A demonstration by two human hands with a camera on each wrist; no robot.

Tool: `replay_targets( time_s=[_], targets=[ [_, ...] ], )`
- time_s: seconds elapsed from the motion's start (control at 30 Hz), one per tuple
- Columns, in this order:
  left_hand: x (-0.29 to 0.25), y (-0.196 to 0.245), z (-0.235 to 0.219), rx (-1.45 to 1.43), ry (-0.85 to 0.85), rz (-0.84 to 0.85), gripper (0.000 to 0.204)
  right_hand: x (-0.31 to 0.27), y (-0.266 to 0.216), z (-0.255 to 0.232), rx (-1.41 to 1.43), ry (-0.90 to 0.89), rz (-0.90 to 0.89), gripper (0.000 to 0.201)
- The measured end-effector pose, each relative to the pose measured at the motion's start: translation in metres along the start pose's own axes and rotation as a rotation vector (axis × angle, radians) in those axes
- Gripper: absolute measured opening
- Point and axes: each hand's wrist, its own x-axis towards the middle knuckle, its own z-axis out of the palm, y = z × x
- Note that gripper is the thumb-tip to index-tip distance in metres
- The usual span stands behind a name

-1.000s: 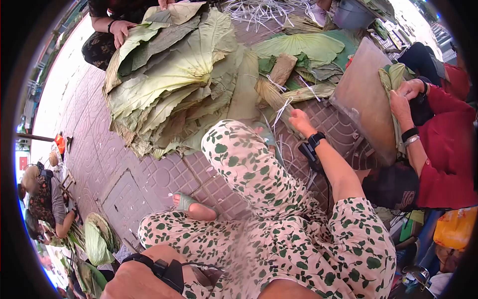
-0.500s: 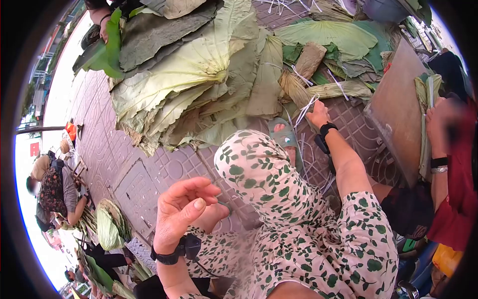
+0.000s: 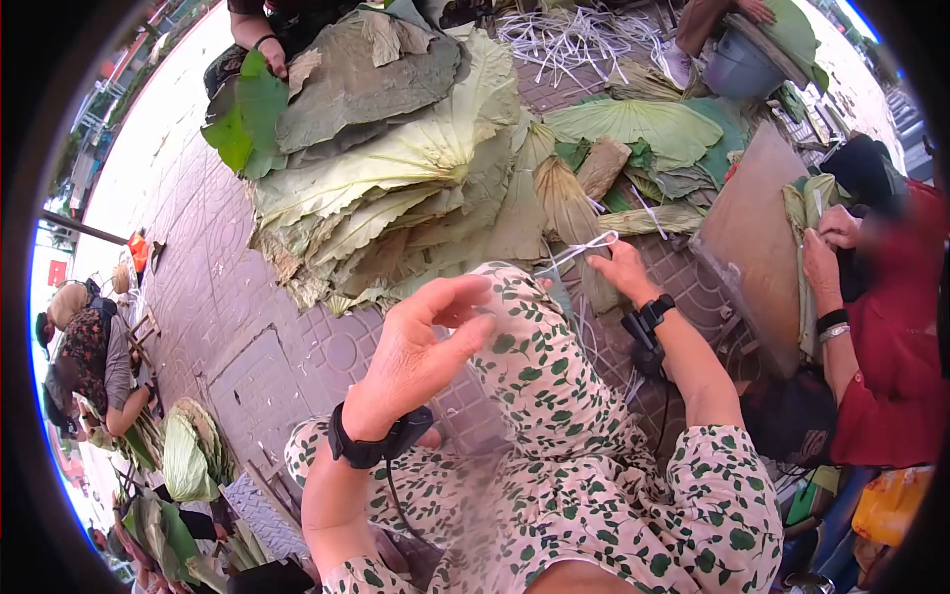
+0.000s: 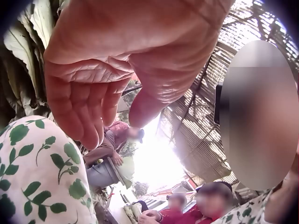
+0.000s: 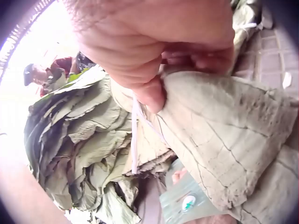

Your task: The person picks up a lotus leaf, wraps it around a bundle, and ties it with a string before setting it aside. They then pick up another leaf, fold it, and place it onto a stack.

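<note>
My right hand (image 3: 625,272) grips a folded dried leaf bundle (image 3: 567,203) by its lower part, beside a loop of white string (image 3: 598,240). Seen from the right wrist, the thumb of that hand (image 5: 159,46) presses on the pale, creased bundle (image 5: 215,126), and string (image 5: 134,135) hangs beside the thumb. Raised over the left leg, my left hand (image 3: 424,342) holds nothing; its fingers bend loosely, with the thumb apart. The left wrist view shows the same empty hand (image 4: 126,60). A large stack of leaves (image 3: 396,193) lies beyond the knees.
A brown board (image 3: 757,247) leans at the right, near a person in red (image 3: 891,337) handling leaves. White strings (image 3: 574,40) and a grey bucket (image 3: 740,64) are at the far side. Another person's hand (image 3: 271,56) is by the stack's far left edge.
My left hand has risen from the lower left to above the leg, its fingers coming into view. My right hand still holds the bundle. A bright green leaf now shows at the stack's left.
</note>
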Motion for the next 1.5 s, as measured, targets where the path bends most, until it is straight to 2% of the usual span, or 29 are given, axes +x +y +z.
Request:
replay_targets(
  time_s=[0.03, 0.07, 0.1, 0.17, 0.2, 0.23, 0.3, 0.37, 0.43, 0.47, 0.5, 0.53, 0.57, 0.6, 0.63, 0.7, 0.73, 0.77, 0.83, 0.9, 0.97, 1.03, 1.1, 1.17, 1.2, 1.27, 1.3, 1.37, 1.5],
  targets=[
    [0.001, -0.005, 0.003, 0.212, -0.008, 0.164, 0.038, -0.002, -0.012, -0.013, -0.157, 0.027, -0.080, 0.041],
    [0.001, -0.006, 0.005, 0.285, 0.019, 0.266, 0.043, -0.003, -0.025, -0.026, -0.315, 0.058, -0.157, 0.037],
    [0.000, -0.007, 0.005, 0.280, 0.028, 0.308, 0.043, -0.006, -0.050, -0.044, -0.336, 0.092, -0.173, 0.037],
    [-0.004, -0.008, 0.007, 0.393, 0.146, 0.451, 0.048, -0.021, -0.111, -0.078, -0.406, 0.054, -0.513, 0.025],
    [-0.005, -0.012, 0.004, 0.440, 0.193, 0.472, 0.054, -0.024, -0.129, -0.084, -0.461, 0.134, -0.616, 0.016],
    [-0.007, -0.012, 0.000, 0.435, 0.209, 0.502, 0.054, -0.029, -0.153, -0.091, -0.482, 0.156, -0.633, 0.016],
    [-0.014, -0.014, -0.011, 0.666, 0.375, 0.648, 0.061, -0.036, -0.196, -0.099, -0.601, 0.087, -0.767, 0.023],
    [-0.021, -0.020, -0.022, 0.723, 0.421, 0.691, 0.066, -0.038, -0.223, -0.093, -0.639, 0.098, -0.842, 0.024],
    [-0.031, -0.017, -0.031, 0.904, 0.546, 0.739, 0.068, -0.046, -0.255, -0.087, -0.735, 0.104, -1.038, 0.022],
    [-0.035, -0.020, -0.036, 0.946, 0.559, 0.750, 0.070, -0.053, -0.270, -0.085, -0.742, 0.113, -1.041, 0.022],
    [-0.039, -0.022, -0.039, 0.946, 0.561, 0.757, 0.070, -0.061, -0.285, -0.082, -0.758, 0.120, -1.119, 0.015],
    [-0.043, -0.024, -0.042, 0.839, 0.496, 0.649, 0.071, -0.068, -0.297, -0.079, -0.772, 0.126, -1.197, 0.009],
    [-0.047, -0.032, -0.047, 0.731, 0.432, 0.545, 0.073, -0.070, -0.307, -0.067, -0.777, 0.134, -1.197, 0.009],
    [-0.051, -0.032, -0.047, 0.542, 0.367, 0.344, 0.073, -0.073, -0.316, -0.063, -0.825, 0.117, -1.232, 0.013],
    [-0.053, -0.034, -0.049, 0.543, 0.372, 0.346, 0.073, -0.075, -0.325, -0.058, -0.874, 0.098, -1.268, 0.018],
    [-0.053, -0.043, -0.057, 0.380, 0.273, 0.227, 0.067, -0.079, -0.340, -0.047, -0.922, 0.095, -1.289, 0.015],
    [-0.050, -0.045, -0.060, 0.242, 0.184, 0.207, 0.056, -0.080, -0.346, -0.043, -0.930, 0.121, -1.303, 0.015],
    [-0.049, -0.047, -0.061, 0.244, 0.187, 0.208, 0.056, -0.081, -0.352, -0.040, -0.939, 0.148, -1.316, 0.015],
    [-0.045, -0.053, -0.067, -0.029, 0.251, 0.110, 0.044, -0.077, -0.361, -0.033, -0.855, 0.158, -1.317, 0.021],
    [-0.040, -0.055, -0.073, -0.140, 0.276, 0.157, 0.036, -0.073, -0.372, -0.030, -0.393, 0.326, -1.350, 0.029],
    [-0.036, -0.052, -0.077, -0.463, 0.313, 0.147, 0.033, -0.066, -0.378, -0.036, -0.337, 0.240, -1.304, 0.033],
    [-0.035, -0.048, -0.082, -0.543, 0.362, 0.131, 0.031, -0.049, -0.377, -0.027, -0.055, 0.242, -1.169, 0.031],
    [-0.036, -0.042, -0.086, -0.658, 0.339, 0.133, 0.033, -0.030, -0.374, -0.021, 0.307, 0.035, -0.914, 0.029],
    [-0.033, -0.040, -0.089, -0.733, 0.364, 0.140, 0.031, 0.003, -0.362, -0.009, 0.566, -0.154, -0.748, 0.028],
    [-0.032, -0.040, -0.089, -0.793, 0.335, 0.151, 0.029, 0.009, -0.360, -0.006, 0.573, -0.192, -0.755, 0.028],
    [-0.030, -0.046, -0.090, -0.828, 0.364, 0.143, 0.029, 0.011, -0.354, 0.003, 0.687, -0.307, -0.450, 0.029],
    [-0.026, -0.046, -0.090, -0.858, 0.358, 0.136, 0.030, 0.012, -0.353, 0.007, 0.690, -0.327, -0.454, 0.029],
    [-0.022, -0.049, -0.091, -0.872, 0.386, 0.129, 0.030, 0.014, -0.347, 0.014, 0.744, -0.472, -0.345, 0.031],
    [-0.018, -0.055, -0.089, -0.871, 0.436, 0.092, 0.031, 0.021, -0.329, 0.027, 0.721, -0.615, -0.401, 0.032]
  ],
)
